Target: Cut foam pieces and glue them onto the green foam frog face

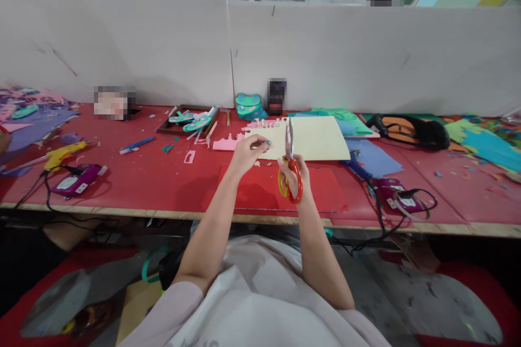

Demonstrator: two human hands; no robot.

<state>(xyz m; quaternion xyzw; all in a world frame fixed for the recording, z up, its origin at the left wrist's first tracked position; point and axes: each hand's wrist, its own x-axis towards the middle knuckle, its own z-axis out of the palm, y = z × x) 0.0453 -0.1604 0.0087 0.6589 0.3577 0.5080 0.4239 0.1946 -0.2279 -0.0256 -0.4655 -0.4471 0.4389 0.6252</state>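
My two hands (247, 154) (306, 174), one pair of scissors (289, 143). The tabletop (163, 190) carries one brown tray (179, 132), one yellow glue gun (63, 156), two purple boxes (77, 181) (394, 194).

red-and-yellow scissors (290, 164), blades (289, 140) foremost

Shirt (268, 293) pale grey, loosely folded, short sleeves (179, 303) faintly pinkish; lettering (199, 344) on the front, cut off. Forearms (211, 217) bare. Legwear (262, 231) under the table's near edge (163, 212): shadowed, possibly grey-blue.

forearms (215, 209) extended forward, left hand (247, 154) half curled, right hand (305, 174) in a grip
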